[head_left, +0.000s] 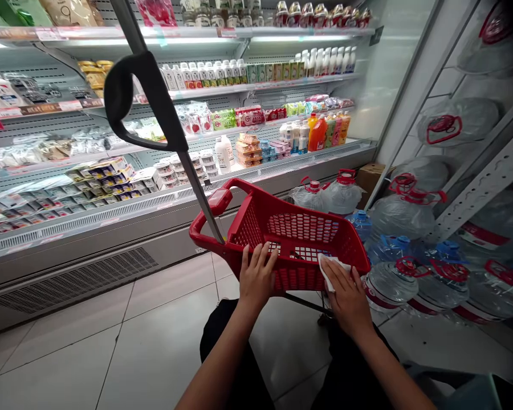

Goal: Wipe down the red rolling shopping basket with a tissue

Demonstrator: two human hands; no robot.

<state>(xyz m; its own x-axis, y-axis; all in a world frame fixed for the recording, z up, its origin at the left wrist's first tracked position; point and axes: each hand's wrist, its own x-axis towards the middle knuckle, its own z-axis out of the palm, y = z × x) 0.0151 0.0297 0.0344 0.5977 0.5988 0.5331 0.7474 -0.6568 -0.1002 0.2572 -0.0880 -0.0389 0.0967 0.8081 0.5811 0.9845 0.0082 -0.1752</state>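
A red plastic shopping basket cart (301,265) stands in front of me, with a long grey pole and a black looped handle (154,102) rising at its left end. My left hand (257,276) rests on the near rim of the basket, fingers spread, with nothing held. Farther right, my right hand (346,293) presses a white cloth (327,279) against the near side of the basket by its right corner. The cloth lies partly under the fingers. Through the basket's holes the floor shows, and a small dark item near the bottom cannot be made out.
A refrigerated display (77,250) with dairy and drinks runs along the far side, close behind the basket. Large water bottles (393,282) with red or blue caps crowd the right, by a white metal rack (483,182). Pale floor tiles (166,341) lie at the lower left.
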